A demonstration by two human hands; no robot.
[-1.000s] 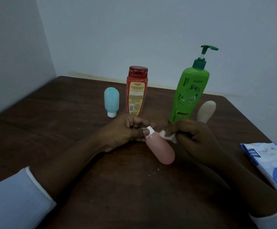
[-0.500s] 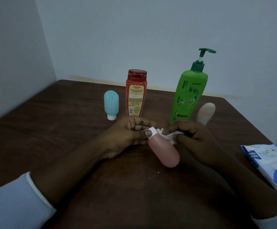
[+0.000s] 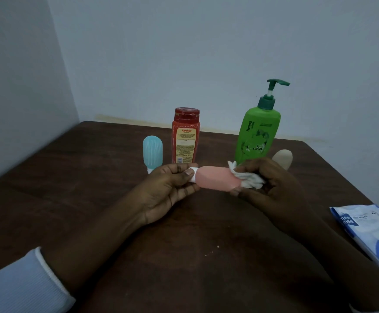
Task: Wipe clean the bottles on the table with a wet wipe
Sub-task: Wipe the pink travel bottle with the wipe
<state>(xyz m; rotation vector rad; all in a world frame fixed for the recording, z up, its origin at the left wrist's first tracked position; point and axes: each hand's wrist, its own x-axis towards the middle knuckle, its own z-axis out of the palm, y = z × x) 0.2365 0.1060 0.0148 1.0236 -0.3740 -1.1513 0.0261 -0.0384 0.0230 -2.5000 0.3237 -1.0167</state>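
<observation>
A small pink bottle (image 3: pixel 215 178) with a white cap lies level above the brown table (image 3: pixel 93 199), held between both hands. My left hand (image 3: pixel 168 190) pinches its cap end. My right hand (image 3: pixel 272 186) grips a crumpled white wet wipe (image 3: pixel 248 177) pressed against the bottle's rounded far end. Behind stand a light blue bottle (image 3: pixel 152 154) on its cap, a red bottle (image 3: pixel 186 136), a green pump bottle (image 3: pixel 257 134) and a beige bottle (image 3: pixel 282 158), partly hidden by my right hand.
A blue and white pack of wipes (image 3: pixel 369 236) lies at the table's right edge. Pale walls close in behind and to the left. A few crumbs (image 3: pixel 212 251) dot the table in front of me.
The pink bottle has turned from pointing toward me to lying level, left to right. My right hand with the wipe has slid from the neck to the bottle's rounded end.
</observation>
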